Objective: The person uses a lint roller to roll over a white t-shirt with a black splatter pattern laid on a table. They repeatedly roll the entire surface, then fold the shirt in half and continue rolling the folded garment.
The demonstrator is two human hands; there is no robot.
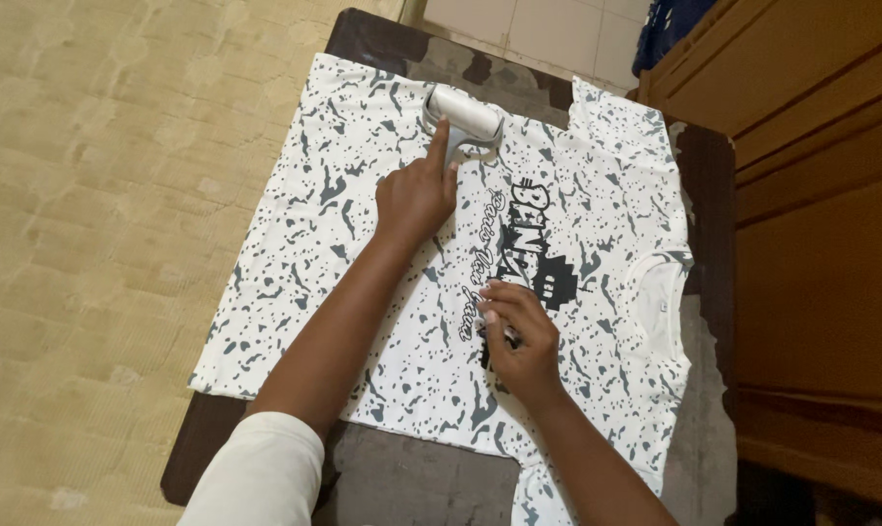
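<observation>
T-shirt [363, 253] — white with dark speckles and a black print — lies spread flat on the dark bench [412, 477], filling the middle of the frame. The left hand [416, 195] grips the handle of a white lint roller [463, 115] near the upper centre, index finger stretched along it. The right hand [521, 336] presses on the print, fingers curled, maybe pinching something small; I cannot tell. If this hand lifts, the roller could drag and wrinkle the cloth. The lower part of the shirt already hangs over the bench edge at the bottom of the frame — a strong pull may slide it further.
</observation>
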